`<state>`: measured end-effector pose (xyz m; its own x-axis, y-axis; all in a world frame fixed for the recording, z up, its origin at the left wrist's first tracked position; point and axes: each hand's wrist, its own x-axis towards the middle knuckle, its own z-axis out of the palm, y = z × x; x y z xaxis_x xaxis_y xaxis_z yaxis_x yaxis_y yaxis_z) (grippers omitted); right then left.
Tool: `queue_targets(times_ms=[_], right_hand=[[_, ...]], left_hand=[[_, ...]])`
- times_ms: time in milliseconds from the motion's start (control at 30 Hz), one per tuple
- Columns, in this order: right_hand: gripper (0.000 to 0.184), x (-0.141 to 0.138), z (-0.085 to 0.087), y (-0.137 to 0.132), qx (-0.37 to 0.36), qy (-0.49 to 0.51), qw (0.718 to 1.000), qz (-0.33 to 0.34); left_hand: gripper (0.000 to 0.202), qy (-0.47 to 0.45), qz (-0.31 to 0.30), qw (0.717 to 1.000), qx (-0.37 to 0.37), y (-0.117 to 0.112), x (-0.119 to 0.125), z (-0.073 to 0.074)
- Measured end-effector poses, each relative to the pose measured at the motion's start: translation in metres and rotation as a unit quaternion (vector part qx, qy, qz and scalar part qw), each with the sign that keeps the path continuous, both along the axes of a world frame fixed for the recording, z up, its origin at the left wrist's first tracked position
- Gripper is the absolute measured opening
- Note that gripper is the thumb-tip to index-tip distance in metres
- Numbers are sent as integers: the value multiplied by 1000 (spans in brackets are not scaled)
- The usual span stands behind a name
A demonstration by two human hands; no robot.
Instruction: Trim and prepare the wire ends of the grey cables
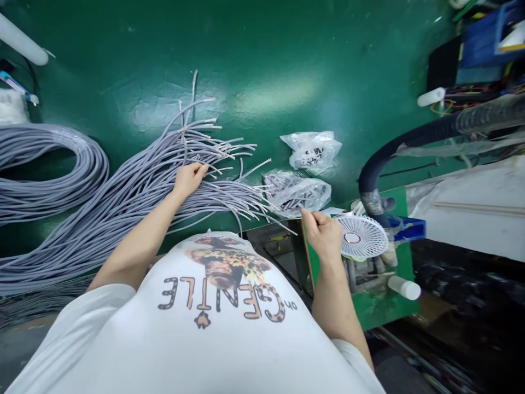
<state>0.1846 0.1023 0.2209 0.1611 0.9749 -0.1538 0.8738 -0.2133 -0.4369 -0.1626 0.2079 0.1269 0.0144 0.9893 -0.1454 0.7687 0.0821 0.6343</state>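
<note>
the far stretch of green table [262, 49] lies open for a hand to pass. nearer, fanned grey cables [135, 180] crowd around the left hand [191, 179]. a filled plastic bag [301, 192] sits just beyond the right hand [322, 235], with a second bag [315, 154] behind it; the white round grille [367, 241] and dark hose [382, 156] bar the right side.

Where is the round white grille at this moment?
In the head view, the round white grille is right of centre, just right of the right hand and, in the picture, below the dark hose.
</note>
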Motion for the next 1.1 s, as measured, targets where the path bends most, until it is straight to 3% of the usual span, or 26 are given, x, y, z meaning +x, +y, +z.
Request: queue_targets(times_ms=[67, 167, 300, 400, 500, 567, 633, 700, 800, 1000, 1100], right_hand=[[42, 28, -26, 2, 3, -65, 994, -84], [38, 48, -44, 11, 62, -101, 988, -102], [35, 35, -31, 37, 136, -22, 990, -15], [31, 5, -18, 67, 111, 54, 987, 106], [34, -35, -20, 103, 53, 90, 962, 251], [37, -61, -31, 128, 8, 73, 941, 330], [36, -85, -47, 151, -46, -1, 934, 355], [31, -105, -63, 168, -98, -93, 933, 333], [31, -128, -81, 181, -141, -164, 933, 288], [52, -144, -95, 178, -165, -114, 956, 214], [51, -138, -93, 174, -158, -66, 967, 190]], left_hand=[[43, -14, 0, 1000, 26, -1, 2, 4], [38, -5, -64, 997, 38, 1, 14, 6], [37, 45, -171, 984, -6, 0, 37, 3], [40, 40, -185, 981, -32, -10, 45, 0], [49, -127, -82, 988, -42, -19, 37, 2], [57, -270, 39, 961, -48, -20, 24, 6], [60, -361, 140, 921, -43, -19, 7, 12], [56, -396, 197, 896, -27, -18, -11, 19], [50, -409, 239, 881, 1, -20, -33, 28], [46, -400, 278, 872, 40, -30, -54, 29], [40, -373, 247, 893, 60, -33, -51, 30]])
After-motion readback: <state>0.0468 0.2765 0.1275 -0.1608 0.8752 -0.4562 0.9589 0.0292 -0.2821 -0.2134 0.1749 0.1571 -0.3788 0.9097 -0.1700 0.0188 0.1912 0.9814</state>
